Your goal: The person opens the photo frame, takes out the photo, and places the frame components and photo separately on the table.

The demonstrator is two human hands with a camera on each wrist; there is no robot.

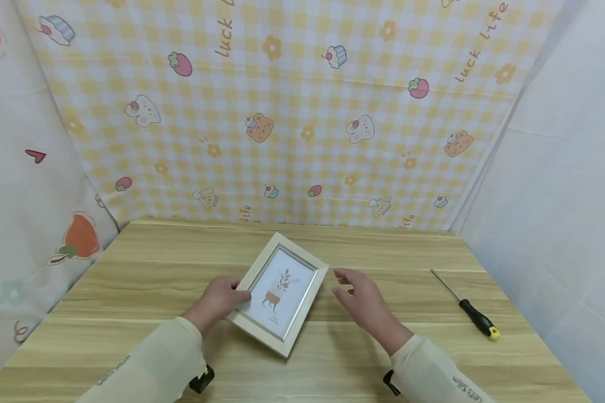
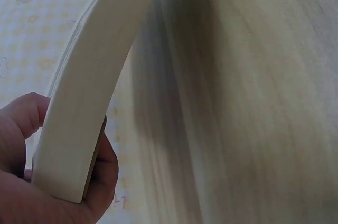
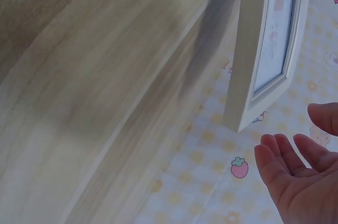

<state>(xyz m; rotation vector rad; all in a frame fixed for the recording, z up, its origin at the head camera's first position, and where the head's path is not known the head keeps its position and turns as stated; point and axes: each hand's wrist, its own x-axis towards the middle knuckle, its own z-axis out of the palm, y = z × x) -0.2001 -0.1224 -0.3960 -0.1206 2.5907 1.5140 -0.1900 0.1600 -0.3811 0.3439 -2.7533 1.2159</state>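
Note:
A light wooden picture frame [image 1: 305, 319] with a plant picture is held tilted above the table in the head view. The left hand [image 1: 220, 299] grips its left edge, thumb on the front; in the left wrist view the fingers of the left hand [image 2: 108, 176] curl behind the frame's side [image 2: 87, 86]. The right hand [image 1: 365, 302] is just right of the frame's upper right corner, apart from it. In the right wrist view, the right hand [image 3: 303, 176] has loosely bent fingers and holds nothing, close to a corner of the picture frame [image 3: 248, 76].
A screwdriver [image 1: 476, 318] with a black and yellow handle lies on the right side of the wooden table [image 1: 146, 268]. A yellow checked cloth [image 1: 302, 84] hangs behind the table, with pale cloths at both sides.

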